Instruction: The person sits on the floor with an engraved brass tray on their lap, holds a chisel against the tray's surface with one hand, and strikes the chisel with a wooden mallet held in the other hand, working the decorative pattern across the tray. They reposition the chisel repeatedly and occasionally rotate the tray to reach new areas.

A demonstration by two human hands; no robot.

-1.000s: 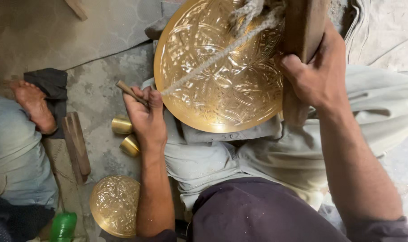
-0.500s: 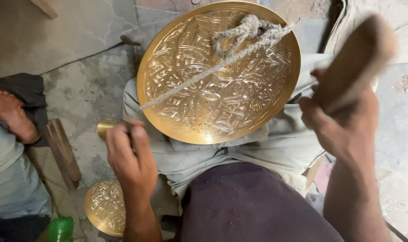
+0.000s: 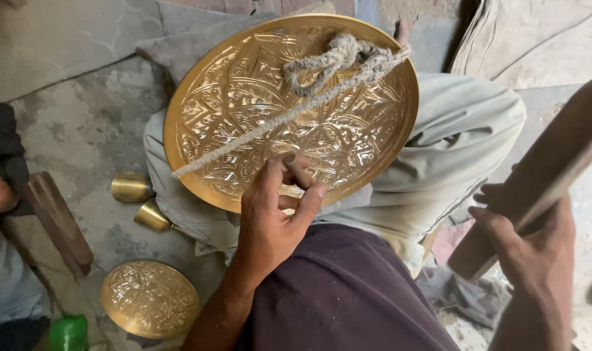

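Between the thumb and fingers of the left hand [image 3: 270,221] sits a short brown punch-like metal tool [image 3: 298,170], pinched firmly, its tip set against the lower middle of the large round engraved brass plate [image 3: 244,110]. That plate rests tilted on the seated person's lap, just beyond the grip, and a frayed grey rope [image 3: 322,84] with a knot near the far rim runs slantwise across its face, passing just above the tool.

Off to the right of that grip, well apart from it, the right hand [image 3: 530,260] is wrapped tight round the handle of a long brown wooden mallet [image 3: 543,175], which is raised clear of the plate. By the look of it, this is the chasing step: tool placed, blow pending. Striking calls for the tool held steady and upright under the mallet's face.

Left of the gripping hand lie two small brass cups [image 3: 140,201], a smaller engraved brass disc [image 3: 150,299] and a wooden block [image 3: 59,221] on the stone floor.
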